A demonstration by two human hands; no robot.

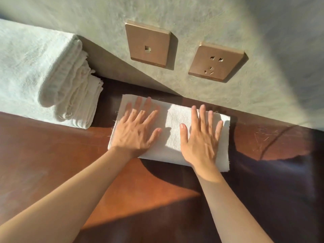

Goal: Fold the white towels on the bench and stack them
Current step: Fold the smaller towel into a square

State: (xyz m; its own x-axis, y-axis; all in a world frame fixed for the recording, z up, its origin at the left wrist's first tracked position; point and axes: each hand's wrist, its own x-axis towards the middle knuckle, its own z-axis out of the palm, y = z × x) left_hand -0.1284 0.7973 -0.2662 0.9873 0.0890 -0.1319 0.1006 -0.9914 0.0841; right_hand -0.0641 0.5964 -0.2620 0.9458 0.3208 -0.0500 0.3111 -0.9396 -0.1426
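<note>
A folded white towel (171, 130) lies flat on the brown bench (52, 155), close to the wall. My left hand (135, 130) rests palm down on its left half, fingers spread. My right hand (199, 139) presses flat on its right half, fingers also apart. Neither hand grips the cloth. To the left stands a stack of folded white towels (40, 74), its frayed edges facing the flat towel, with a narrow gap between them.
The textured grey-green wall (263, 85) rises directly behind the bench. Two tan wall plates are mounted on it: a data socket (148, 43) and a power outlet (216, 61). Sunlight and dark shadow fall across the bench at the front and right.
</note>
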